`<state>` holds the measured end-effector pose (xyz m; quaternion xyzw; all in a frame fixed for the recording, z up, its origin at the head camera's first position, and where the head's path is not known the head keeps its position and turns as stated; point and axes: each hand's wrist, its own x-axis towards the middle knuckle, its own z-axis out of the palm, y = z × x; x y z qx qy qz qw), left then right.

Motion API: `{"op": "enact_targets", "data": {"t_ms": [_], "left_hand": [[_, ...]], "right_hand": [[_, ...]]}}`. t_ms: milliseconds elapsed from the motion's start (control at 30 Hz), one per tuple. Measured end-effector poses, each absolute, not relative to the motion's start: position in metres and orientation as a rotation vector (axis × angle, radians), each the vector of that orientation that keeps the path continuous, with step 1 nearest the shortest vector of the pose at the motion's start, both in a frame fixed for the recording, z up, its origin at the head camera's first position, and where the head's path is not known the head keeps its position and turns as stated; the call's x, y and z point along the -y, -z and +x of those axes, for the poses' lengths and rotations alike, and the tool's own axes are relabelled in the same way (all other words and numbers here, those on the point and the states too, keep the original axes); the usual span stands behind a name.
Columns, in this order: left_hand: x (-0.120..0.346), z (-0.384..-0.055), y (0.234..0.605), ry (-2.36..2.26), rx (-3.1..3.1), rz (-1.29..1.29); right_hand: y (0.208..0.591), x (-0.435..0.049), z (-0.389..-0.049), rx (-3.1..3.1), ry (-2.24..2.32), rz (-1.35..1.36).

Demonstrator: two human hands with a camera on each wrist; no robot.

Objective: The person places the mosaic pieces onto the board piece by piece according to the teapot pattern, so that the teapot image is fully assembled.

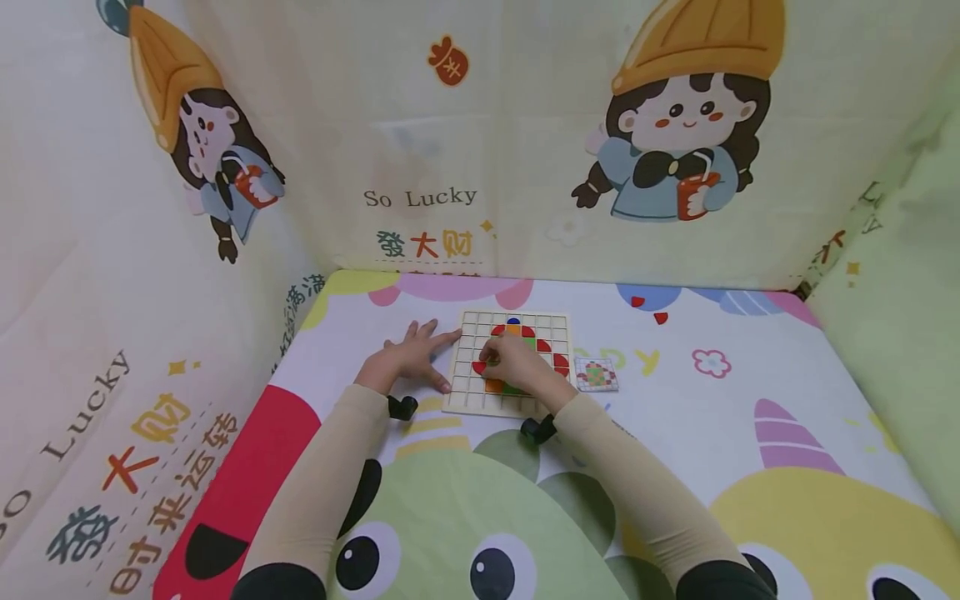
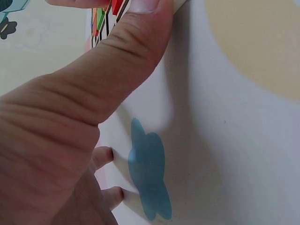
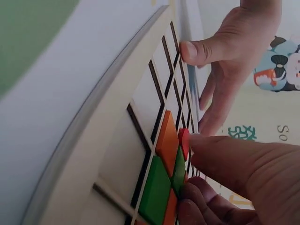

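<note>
A wooden grid board (image 1: 467,350) lies on the patterned cloth, with red, green, orange and blue pieces in some of its cells. My left hand (image 1: 408,354) rests along the board's left side, fingers spread, thumb and a fingertip at its edge. Over the middle of the board, my right hand (image 1: 521,367) has its fingers curled and pinches a rounded red piece (image 3: 183,143) at a cell left of the green ones. Close by sit an orange piece (image 3: 167,140) and a green piece (image 3: 153,190). The right hand covers part of the pattern in the head view.
Right of the board lies a small pattern card (image 1: 597,377) printed with a coloured grid. Two loose red pieces, one (image 1: 637,302) behind the other (image 1: 661,318), lie near the cloth's back edge. Printed cloth walls (image 1: 525,167) enclose the table at the back and sides.
</note>
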<state>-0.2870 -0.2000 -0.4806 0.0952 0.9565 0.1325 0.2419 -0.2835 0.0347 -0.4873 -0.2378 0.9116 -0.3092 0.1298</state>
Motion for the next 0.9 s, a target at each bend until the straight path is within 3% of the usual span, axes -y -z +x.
{"op": "enact_targets", "data": {"t_ms": [400, 900], "left_hand": [[0.199, -0.284, 0.479, -0.365, -2.620, 0.245], [0.199, -0.283, 0.480, -0.399, -2.616, 0.232]], "right_hand": [[0.479, -0.084, -0.297, -2.845, 0.811, -0.570], [0.484, -0.221, -0.325, -3.041, 0.600, -0.262]]}}
